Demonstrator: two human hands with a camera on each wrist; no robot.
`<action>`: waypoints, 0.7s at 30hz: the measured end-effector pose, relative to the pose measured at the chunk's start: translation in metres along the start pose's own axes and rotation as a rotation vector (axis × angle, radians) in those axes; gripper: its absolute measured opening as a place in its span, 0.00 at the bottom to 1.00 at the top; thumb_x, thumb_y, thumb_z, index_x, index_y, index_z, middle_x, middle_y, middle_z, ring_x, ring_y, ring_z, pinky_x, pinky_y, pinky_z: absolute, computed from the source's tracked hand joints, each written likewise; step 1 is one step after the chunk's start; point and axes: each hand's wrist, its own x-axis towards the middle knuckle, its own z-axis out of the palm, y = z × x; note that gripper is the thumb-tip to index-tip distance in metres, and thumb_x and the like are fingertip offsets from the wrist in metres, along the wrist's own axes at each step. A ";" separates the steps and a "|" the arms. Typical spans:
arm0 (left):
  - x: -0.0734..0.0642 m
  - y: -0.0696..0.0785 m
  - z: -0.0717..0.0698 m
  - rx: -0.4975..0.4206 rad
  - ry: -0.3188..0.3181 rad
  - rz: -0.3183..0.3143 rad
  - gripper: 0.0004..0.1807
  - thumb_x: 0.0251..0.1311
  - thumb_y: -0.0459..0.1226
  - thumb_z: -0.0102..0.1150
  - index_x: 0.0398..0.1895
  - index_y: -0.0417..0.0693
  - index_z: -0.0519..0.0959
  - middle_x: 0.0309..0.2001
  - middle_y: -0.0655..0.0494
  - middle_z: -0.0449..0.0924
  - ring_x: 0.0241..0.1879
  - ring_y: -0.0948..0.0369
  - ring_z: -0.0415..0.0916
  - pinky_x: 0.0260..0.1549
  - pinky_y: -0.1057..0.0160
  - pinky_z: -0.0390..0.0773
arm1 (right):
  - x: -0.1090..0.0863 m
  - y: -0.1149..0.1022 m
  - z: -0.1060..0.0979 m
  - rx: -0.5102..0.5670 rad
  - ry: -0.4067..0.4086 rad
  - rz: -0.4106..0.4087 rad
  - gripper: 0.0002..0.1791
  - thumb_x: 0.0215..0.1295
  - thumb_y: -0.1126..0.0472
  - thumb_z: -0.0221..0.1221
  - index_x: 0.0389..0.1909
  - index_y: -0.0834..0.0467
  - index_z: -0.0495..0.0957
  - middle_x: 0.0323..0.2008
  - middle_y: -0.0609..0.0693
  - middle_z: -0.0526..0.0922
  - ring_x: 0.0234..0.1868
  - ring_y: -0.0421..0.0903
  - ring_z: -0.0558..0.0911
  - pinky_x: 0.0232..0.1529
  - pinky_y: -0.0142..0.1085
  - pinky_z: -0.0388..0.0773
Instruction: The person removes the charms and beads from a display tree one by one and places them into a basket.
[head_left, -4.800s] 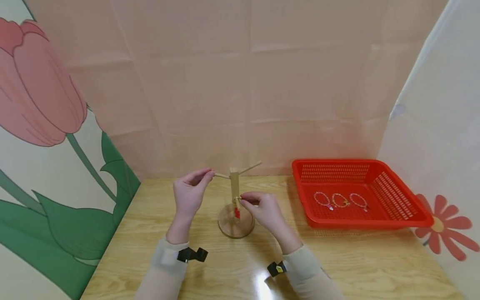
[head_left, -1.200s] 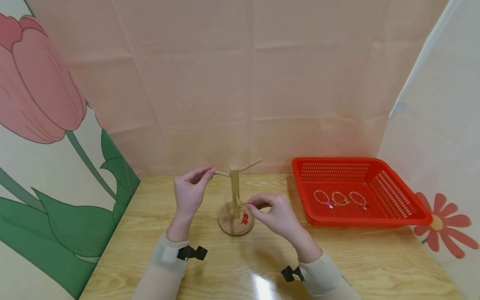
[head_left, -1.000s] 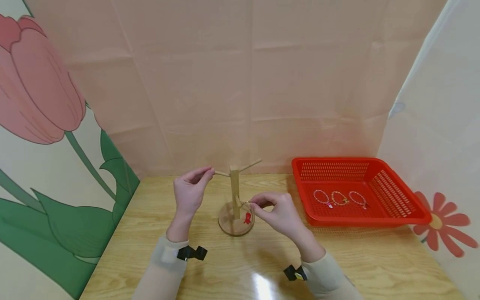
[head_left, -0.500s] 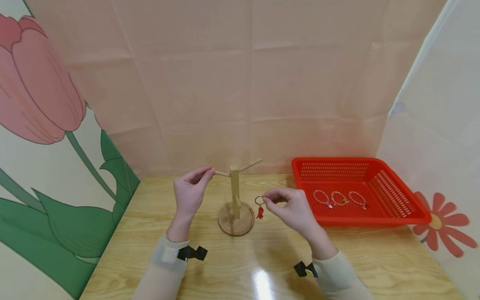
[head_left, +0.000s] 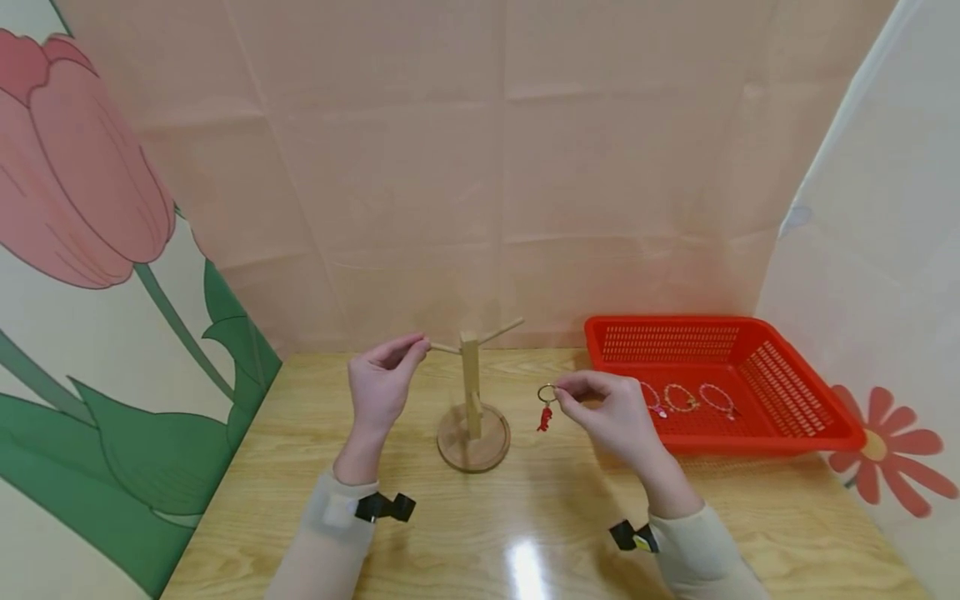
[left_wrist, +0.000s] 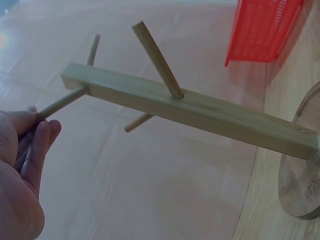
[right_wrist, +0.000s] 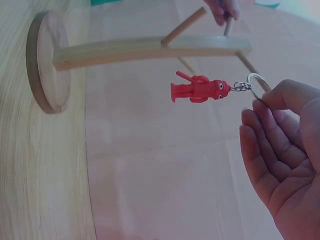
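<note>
A wooden peg stand [head_left: 470,379] with a round base [head_left: 487,446] stands upright on the table. My left hand [head_left: 381,383] pinches the tip of its upper left peg [left_wrist: 62,104] between thumb and fingers. To the right of the stand, my right hand [head_left: 611,412] pinches the metal ring of a keychain [head_left: 545,417] between thumb and index finger. From that ring a small red figure [right_wrist: 200,90] hangs on a short chain, apart from the stand. No thing hangs on the pegs that show in the left wrist view.
A red plastic basket [head_left: 738,443] stands at the right, partly behind my right hand. Inside lie three beaded bracelets, among them a yellowish one [head_left: 667,400]. A pink sheet [head_left: 420,208] covers the wall behind the wooden table [head_left: 420,533].
My right hand has drawn the keychain off the stand's lower peg and carried it right, toward the basket. The left hand has kept its hold on the upper peg.
</note>
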 end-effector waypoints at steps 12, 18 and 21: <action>-0.001 0.001 0.000 0.006 -0.002 0.009 0.06 0.61 0.24 0.76 0.41 0.32 0.91 0.35 0.37 0.90 0.35 0.65 0.90 0.37 0.67 0.90 | -0.006 0.015 -0.021 -0.077 0.042 0.039 0.09 0.65 0.69 0.75 0.42 0.54 0.90 0.36 0.42 0.91 0.35 0.40 0.88 0.39 0.24 0.86; -0.001 0.002 0.000 0.001 -0.001 0.014 0.06 0.61 0.24 0.76 0.41 0.31 0.91 0.36 0.36 0.90 0.35 0.66 0.90 0.37 0.68 0.90 | -0.010 0.023 -0.031 -0.080 0.039 0.056 0.09 0.67 0.68 0.74 0.43 0.53 0.90 0.38 0.44 0.92 0.35 0.40 0.87 0.38 0.25 0.86; -0.002 0.002 0.000 -0.001 0.001 0.013 0.07 0.61 0.24 0.76 0.41 0.30 0.90 0.35 0.36 0.90 0.35 0.66 0.90 0.37 0.68 0.90 | -0.013 0.026 -0.036 -0.080 0.049 0.069 0.08 0.68 0.68 0.73 0.44 0.53 0.90 0.38 0.45 0.92 0.35 0.40 0.87 0.38 0.25 0.86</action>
